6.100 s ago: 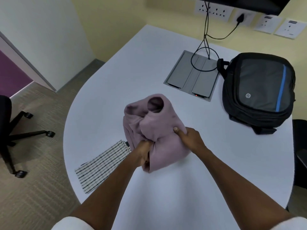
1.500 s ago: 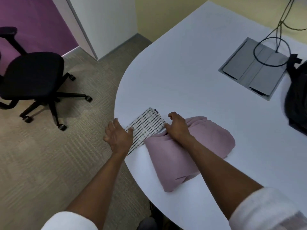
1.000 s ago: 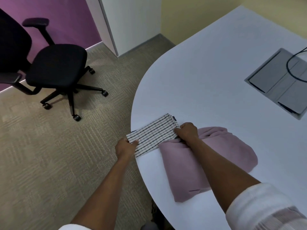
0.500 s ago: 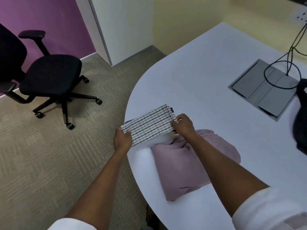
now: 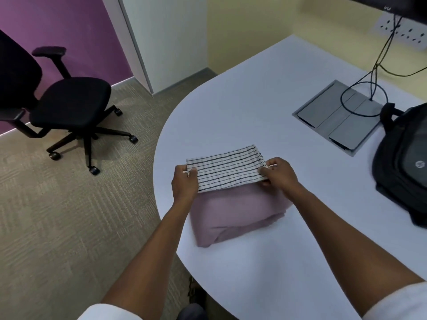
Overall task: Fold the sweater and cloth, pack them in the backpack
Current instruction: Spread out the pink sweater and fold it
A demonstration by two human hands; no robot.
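Observation:
A folded mauve sweater (image 5: 233,213) lies on the white table (image 5: 265,125) near its left edge. Over the sweater's far half I hold a folded white cloth with black stripes (image 5: 226,170). My left hand (image 5: 184,183) grips the cloth's left end and my right hand (image 5: 277,173) grips its right end. The black backpack (image 5: 406,162) lies flat at the table's right side, partly cut off by the frame; I cannot tell whether it is open.
A grey cable hatch (image 5: 337,116) is set into the table, with black cables (image 5: 374,72) running up to wall sockets. A black office chair (image 5: 67,105) stands on the carpet to the left. The table's curved edge runs just left of my left hand.
Both hands took the striped cloth off the table's left edge and carried it right, over the folded sweater. The sweater has stayed flat where it was folded.

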